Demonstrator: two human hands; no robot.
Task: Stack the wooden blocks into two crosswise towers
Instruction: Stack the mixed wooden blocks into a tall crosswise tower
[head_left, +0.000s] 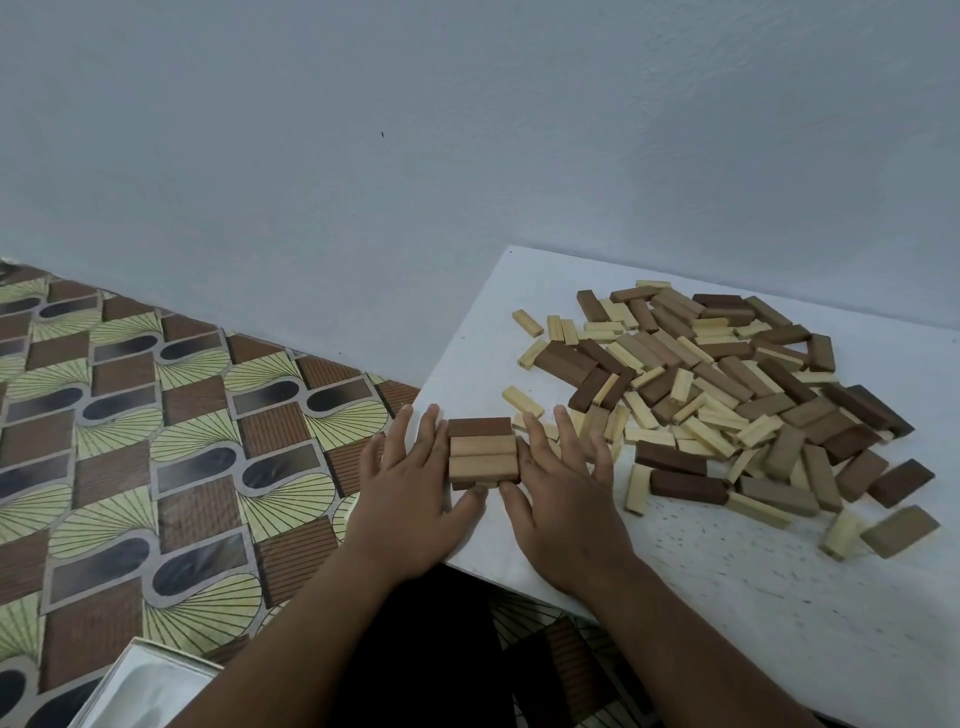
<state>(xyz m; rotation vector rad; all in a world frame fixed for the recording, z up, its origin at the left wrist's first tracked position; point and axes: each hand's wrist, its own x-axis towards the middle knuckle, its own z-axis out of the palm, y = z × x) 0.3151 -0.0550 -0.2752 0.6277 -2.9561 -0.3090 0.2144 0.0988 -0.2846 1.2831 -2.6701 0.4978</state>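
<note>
A low stack of wooden blocks stands near the left front corner of the white table. Its top layer shows three blocks side by side, one dark brown and two tan, lying crosswise over a layer beneath. My left hand presses flat against the stack's left side with straight fingers. Against the right side my right hand presses the same way. Both thumbs touch the stack's near edge. A big loose pile of blocks in pale, tan and dark wood lies to the right.
The table's left edge runs just beside my left hand, above a patterned brown and yellow floor. A pale wall rises behind. A white box corner shows at the bottom left. Stray blocks lie near the right front.
</note>
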